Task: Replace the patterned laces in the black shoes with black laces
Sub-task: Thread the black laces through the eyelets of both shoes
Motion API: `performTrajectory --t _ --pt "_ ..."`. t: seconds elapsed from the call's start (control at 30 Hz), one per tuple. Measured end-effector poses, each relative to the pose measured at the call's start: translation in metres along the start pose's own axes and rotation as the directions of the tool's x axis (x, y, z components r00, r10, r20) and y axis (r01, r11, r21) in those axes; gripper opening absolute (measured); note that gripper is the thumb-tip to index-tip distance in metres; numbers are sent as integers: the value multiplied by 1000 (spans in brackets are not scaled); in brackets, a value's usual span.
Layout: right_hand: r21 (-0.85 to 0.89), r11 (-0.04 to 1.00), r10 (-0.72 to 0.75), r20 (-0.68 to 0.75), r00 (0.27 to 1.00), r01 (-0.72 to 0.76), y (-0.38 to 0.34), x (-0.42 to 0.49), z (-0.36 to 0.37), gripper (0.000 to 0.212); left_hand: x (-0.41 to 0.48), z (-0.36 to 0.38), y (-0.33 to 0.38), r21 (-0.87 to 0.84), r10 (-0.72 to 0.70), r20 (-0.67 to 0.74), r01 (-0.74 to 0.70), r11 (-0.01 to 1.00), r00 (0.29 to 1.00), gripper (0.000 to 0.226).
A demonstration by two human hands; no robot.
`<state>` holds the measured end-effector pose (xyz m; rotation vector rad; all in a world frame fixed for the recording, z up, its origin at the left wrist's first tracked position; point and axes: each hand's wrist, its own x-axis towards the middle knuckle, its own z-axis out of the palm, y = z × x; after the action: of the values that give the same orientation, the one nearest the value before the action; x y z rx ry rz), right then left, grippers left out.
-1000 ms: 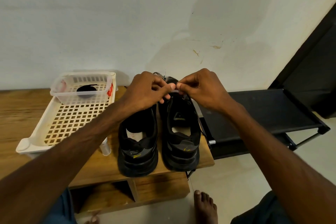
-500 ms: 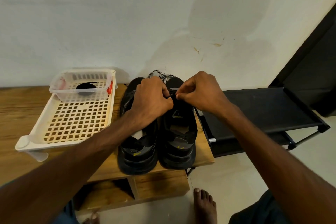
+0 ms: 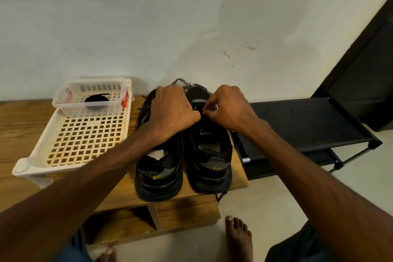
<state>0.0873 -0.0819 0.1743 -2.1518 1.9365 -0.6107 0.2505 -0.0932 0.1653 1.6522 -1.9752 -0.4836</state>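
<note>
Head view shows, right of the white tray, left hand and right hand curled, seemingly pinching a limp, light black lace on the right-hand black shoe, best gripped at its stiff tip.

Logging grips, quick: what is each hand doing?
Left hand: curled at the right shoe; contents hidden.
Right hand: pinching what looks like a black lace.

Two black shoes stand side by side on the wooden bench, heels toward the camera. The left hand and right hand meet over the right-side shoe, fingertips pinching its lace; patterned laces lie behind the toes
</note>
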Motion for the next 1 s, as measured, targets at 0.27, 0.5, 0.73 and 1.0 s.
performTrajectory --t 0.27,0.5,0.73,1.0 --pt "61 998 -8 13 1000 7 -2 2 4 10 0 -4 1 -126 -42 21 44 991 999 6" --pt "100 995 23 21 1000 -25 -7 -3 0 13 -4 -7 3 -154 -3 1 3 988 1000 6" --pt "147 986 71 25 997 -74 -6 -5 1 11 -8 -6 6 -153 10 22 -7 988 1000 12" --pt "173 984 33 96 995 -49 -1 -2 -5 12 -9 -6 7 -181 -12 -1 12 983 1000 17"
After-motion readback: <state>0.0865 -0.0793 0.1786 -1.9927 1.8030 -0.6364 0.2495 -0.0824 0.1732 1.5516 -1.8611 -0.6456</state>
